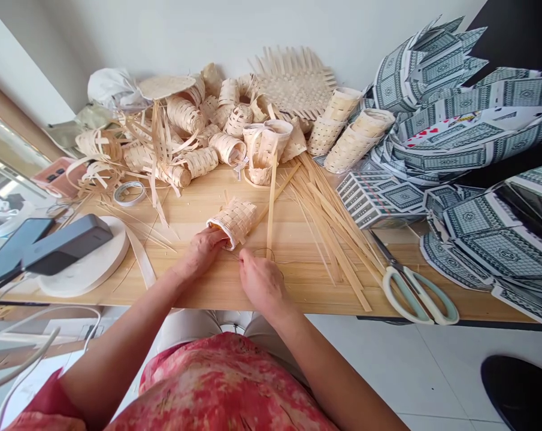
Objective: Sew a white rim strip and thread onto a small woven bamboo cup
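Observation:
My left hand point(204, 246) grips a small woven wood-strip basket point(238, 216) that lies tilted on its side, its white-edged opening facing me. Some of the fingers reach inside the opening and are hidden there. Close to the lower rim, my right hand point(262, 280) is closed in a pinch. A thin dark thread point(271, 251) loops out beside its fingers; whether a needle is there too, I cannot make out. Just beyond the right hand, a flat wooden strip point(272, 209) stretches away towards the back.
Woven tubes and baskets point(185, 117) heap up at the back, beside a woven mat point(297, 84). Loose strips point(329, 221) and scissors point(417, 290) lie right, near playing-card constructions point(486, 239). Left are a tape roll point(129, 193), a white disc point(111, 257) and a dark device point(68, 242).

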{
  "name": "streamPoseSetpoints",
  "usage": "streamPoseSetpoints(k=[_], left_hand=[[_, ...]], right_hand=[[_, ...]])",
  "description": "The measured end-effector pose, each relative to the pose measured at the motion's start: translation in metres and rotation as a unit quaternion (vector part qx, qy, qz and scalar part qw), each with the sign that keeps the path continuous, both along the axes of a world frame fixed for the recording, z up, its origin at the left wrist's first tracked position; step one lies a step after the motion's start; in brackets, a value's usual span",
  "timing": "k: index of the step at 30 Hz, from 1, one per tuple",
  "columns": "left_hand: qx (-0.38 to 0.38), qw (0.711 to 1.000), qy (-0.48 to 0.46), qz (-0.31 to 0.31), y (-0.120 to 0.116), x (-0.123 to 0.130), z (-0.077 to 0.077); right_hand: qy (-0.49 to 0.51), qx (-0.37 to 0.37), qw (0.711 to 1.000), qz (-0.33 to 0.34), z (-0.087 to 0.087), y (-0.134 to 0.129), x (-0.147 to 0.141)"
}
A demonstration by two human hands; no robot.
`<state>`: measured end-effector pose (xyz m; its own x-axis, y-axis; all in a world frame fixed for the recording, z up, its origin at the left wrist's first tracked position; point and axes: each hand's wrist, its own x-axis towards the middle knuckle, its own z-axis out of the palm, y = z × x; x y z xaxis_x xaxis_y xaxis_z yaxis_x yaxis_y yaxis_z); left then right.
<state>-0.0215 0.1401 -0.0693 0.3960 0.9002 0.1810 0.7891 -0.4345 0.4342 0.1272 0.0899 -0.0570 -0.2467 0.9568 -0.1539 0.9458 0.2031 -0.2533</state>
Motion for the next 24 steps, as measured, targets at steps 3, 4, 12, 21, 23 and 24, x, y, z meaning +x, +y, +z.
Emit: streamPoseSetpoints(k=[3, 4, 12, 21, 23, 24], left_hand=[[-0.012, 1.000, 0.003, -0.008, 0.000, -0.002, 0.000], [-0.015, 1.000, 0.002, -0.009, 0.000, -0.003, 0.000], [0.008, 0.999, -0.017, -0.030, 0.001, -0.004, -0.007], [0.046, 0.995, -0.057, -0.066, 0.005, -0.003, -0.020], [0.049, 0.994, -0.073, -0.064, 0.005, -0.002, -0.022], [0.048, 0.994, -0.080, -0.062, 0.005, -0.002, -0.022]], right_hand=[[0.002, 0.003, 1.000, 0.004, -0.001, 0.000, 0.000], [0.002, 0.003, 1.000, 0.004, -0.002, 0.000, 0.000], [0.007, 0.009, 1.000, 0.005, -0.004, 0.001, 0.001], [0.010, 0.007, 1.000, 0.005, -0.003, 0.001, 0.000], [0.012, 0.005, 1.000, 0.006, -0.002, 0.000, 0.001], [0.014, 0.001, 1.000, 0.003, -0.001, 0.000, 0.001]])
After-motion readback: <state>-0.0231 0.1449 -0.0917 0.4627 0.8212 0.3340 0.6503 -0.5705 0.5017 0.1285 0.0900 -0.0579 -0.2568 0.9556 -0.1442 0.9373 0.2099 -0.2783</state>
